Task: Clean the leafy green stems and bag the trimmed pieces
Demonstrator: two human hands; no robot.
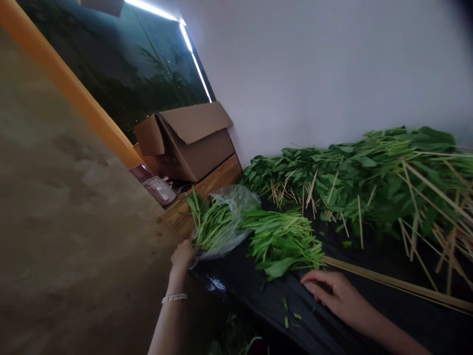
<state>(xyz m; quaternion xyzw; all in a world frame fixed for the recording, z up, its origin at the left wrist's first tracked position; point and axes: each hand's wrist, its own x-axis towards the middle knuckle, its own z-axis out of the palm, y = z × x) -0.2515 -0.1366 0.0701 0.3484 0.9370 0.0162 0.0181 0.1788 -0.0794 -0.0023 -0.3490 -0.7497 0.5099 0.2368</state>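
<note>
My left hand (184, 254) is at the table's left edge, fingers curled at the mouth of a clear plastic bag (251, 197). Green leafy stems (214, 224) lie partly inside that bag, and some leaves poke out. Beside the bag lies a loose pile of cut leafy greens (284, 239), stem ends toward the right. Just below those stems, my right hand (328, 291) hovers near or rests on the black plastic sheet (266, 301). Its fingers are bent with a gap to the thumb, and nothing shows between them. Long thin sticks (391, 283) run rightward behind it.
A large heap of leafy greens (347, 167) with many thin sticks lies along the wall. An open cardboard box (195, 143) stands on the wooden surface (218, 175) by the window. Next to it is a clear plastic container (160, 191). Leaf scraps (286, 320) lie near the front edge.
</note>
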